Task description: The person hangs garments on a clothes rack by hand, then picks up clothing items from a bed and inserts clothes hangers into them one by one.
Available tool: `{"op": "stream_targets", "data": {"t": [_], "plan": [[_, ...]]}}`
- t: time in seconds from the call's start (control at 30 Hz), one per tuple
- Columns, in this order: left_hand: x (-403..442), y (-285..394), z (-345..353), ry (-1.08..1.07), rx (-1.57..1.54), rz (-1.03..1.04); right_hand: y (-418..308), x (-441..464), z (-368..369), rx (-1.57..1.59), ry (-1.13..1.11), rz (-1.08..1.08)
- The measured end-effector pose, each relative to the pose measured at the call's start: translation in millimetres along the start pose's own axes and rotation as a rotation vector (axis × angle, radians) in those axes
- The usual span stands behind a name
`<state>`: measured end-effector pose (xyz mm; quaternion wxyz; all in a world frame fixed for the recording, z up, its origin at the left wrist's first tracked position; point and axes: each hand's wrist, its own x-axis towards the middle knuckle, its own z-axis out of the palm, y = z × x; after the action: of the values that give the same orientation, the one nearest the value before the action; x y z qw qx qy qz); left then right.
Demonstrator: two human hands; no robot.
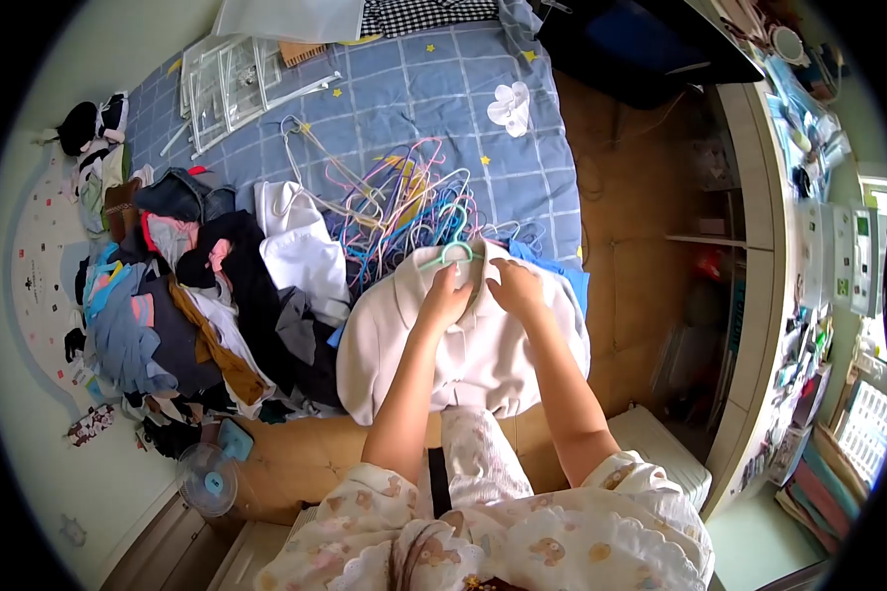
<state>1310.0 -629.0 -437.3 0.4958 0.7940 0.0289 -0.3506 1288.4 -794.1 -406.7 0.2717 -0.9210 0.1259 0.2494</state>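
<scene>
A cream coat [394, 345] lies on the near edge of the bed, with a light green hanger [455, 248] in its collar and the hook pointing away from me. My left hand [446, 294] is at the left side of the collar opening, just below the hanger; its fingers are bent and partly hidden. On the right side of the collar rests my right hand [514, 286], fingers apart on the fabric. Behind the coat is a tangled heap of coloured hangers [404, 202].
Piled clothes [207, 305] cover the bed's left side. White racks [229, 89] lie at the back left of the blue checked bedspread [384, 98]. A fan [207, 480] stands on the floor at lower left. Open shelves [710, 246] run along the right.
</scene>
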Motion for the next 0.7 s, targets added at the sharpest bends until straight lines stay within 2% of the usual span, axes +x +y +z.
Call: {"op": "stream_targets", "data": {"t": [0.07,0.13,0.2,0.27,0.33,0.4,0.43,0.47,0.57,0.6,0.67,0.7], "plan": [[43,-22,15,0.063,0.008,0.013,12,30,7,0.051,0.043,0.042],[80,-27,26,0.061,-0.219,-0.11,27,56,20,0.054,0.152,0.012],[110,-37,40,0.126,-0.336,-0.138,40,79,32,0.11,0.183,0.014],[112,-13,41,0.157,-0.555,-0.145,50,99,44,0.191,0.209,0.003],[119,-10,40,0.147,-0.718,-0.196,53,112,52,0.432,0.248,0.015],[127,-28,36,0.162,-0.51,-0.142,56,120,63,0.642,0.276,0.008],[117,-19,31,0.083,-0.574,-0.173,58,125,73,0.718,0.279,0.008],[105,-9,24,0.009,-0.632,-0.197,61,128,80,0.715,0.295,0.016],[72,-1,29,0.076,-0.622,-0.03,53,124,71,0.656,0.387,0.044],[62,-1,30,0.096,-0.614,0.05,47,118,57,0.632,0.347,0.066],[33,11,31,0.119,-0.583,0.135,55,115,59,0.84,0.287,0.021],[13,19,26,0.047,-0.502,0.068,57,110,57,0.87,0.266,-0.006]]}}
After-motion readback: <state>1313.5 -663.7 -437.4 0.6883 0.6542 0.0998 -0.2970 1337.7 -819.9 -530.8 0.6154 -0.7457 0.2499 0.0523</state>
